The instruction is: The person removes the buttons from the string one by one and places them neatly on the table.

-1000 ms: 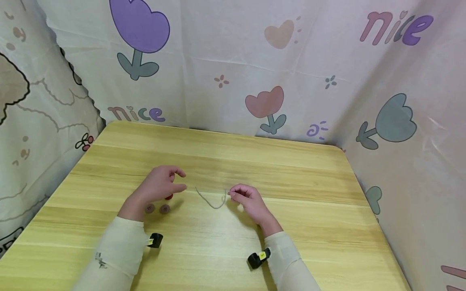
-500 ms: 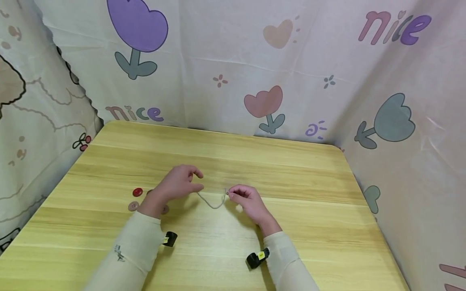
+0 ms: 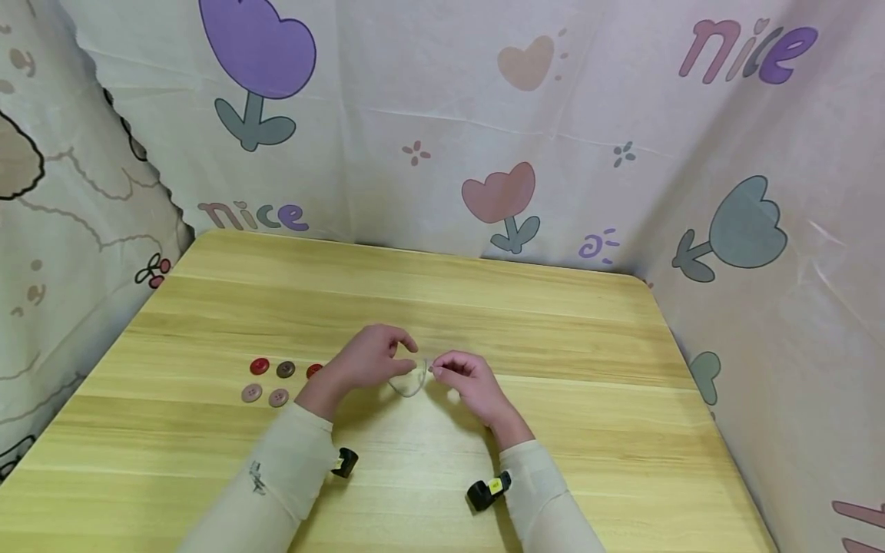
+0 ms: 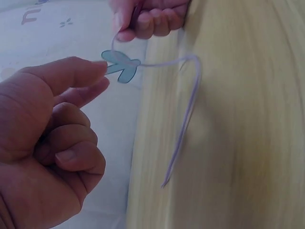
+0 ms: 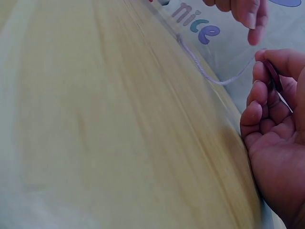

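Observation:
My right hand point(image 3: 473, 384) pinches a dark red button point(image 5: 273, 75) between thumb and fingers, seen edge-on in the right wrist view. A thin pale string point(image 4: 188, 107) comes out at those fingertips, loops down and ends loose. Just left of it, my left hand point(image 3: 376, 355) reaches toward the string with thumb and index finger extended and apart in the head view. The other fingers of that hand point(image 4: 52, 138) are curled, and nothing is in its grasp. In the head view the left hand covers part of the string.
Left of the hands lie a red button point(image 3: 259, 366), a dark brown button point(image 3: 286, 370), two pinkish-brown buttons point(image 3: 252, 393) and another red button point(image 3: 314, 370), partly behind the left wrist. A wooden table point(image 3: 588, 430) carries them, with a printed curtain point(image 3: 415, 92) behind.
My left hand has moved right from above the buttons toward the string and right hand, uncovering several buttons. The right hand has stayed nearly still with its button.

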Available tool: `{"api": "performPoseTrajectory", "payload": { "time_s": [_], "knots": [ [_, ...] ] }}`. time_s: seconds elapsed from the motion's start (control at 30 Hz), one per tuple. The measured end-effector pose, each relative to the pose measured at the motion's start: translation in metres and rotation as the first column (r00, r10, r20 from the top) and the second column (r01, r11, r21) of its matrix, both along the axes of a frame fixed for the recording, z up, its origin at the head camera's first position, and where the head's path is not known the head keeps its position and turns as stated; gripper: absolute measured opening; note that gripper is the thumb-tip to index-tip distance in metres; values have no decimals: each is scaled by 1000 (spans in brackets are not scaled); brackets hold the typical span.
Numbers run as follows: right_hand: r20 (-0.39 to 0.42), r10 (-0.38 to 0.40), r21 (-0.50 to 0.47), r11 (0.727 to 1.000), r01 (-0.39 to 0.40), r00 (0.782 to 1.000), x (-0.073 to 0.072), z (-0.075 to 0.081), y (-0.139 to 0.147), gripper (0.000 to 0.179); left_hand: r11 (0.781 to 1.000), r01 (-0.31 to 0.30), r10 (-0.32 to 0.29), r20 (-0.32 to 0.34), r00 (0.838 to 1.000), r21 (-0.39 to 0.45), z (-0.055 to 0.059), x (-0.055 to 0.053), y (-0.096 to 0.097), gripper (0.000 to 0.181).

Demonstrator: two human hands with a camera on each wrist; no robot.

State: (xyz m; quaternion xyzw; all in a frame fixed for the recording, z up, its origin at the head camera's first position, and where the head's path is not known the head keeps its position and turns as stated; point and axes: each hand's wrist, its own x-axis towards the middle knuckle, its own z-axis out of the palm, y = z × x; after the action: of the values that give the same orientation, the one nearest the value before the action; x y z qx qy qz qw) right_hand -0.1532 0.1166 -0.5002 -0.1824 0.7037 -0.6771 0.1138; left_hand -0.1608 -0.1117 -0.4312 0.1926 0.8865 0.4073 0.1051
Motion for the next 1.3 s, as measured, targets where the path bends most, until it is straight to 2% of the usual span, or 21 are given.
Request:
{"api": "performPoseTrajectory", "payload": {
  "time_s": [0.2,0.33,0.63,0.83,0.97,1.13,1.3],
  "knots": [
    [17,15,-11,1000,-15,1000,-1,-1,0,19,999,26,-28,43,999,45,-3,1,9,10],
    [19,19,-13,1000,-18,1000,-1,-1,0,20,998,39,-41,27,999,51,-6,1,11,4],
    [1,17,-15,1000,-17,1000,-2,-1,0,19,998,35,-38,60,997,50,-7,1,12,6],
    [13,20,-33,999,-20,1000,-1,0,0,19,997,67,-69,24,997,42,-10,-1,13,10],
    [13,20,-27,999,-19,1000,-2,0,0,18,997,72,-73,35,997,37,-10,-1,14,5],
    [15,23,-21,1000,-23,1000,-3,-1,0,18,998,57,-60,66,996,36,-10,-1,14,10],
    [31,26,-32,999,-25,999,-3,0,1,23,999,37,-40,66,997,36,-10,0,13,10]
  ]
}}
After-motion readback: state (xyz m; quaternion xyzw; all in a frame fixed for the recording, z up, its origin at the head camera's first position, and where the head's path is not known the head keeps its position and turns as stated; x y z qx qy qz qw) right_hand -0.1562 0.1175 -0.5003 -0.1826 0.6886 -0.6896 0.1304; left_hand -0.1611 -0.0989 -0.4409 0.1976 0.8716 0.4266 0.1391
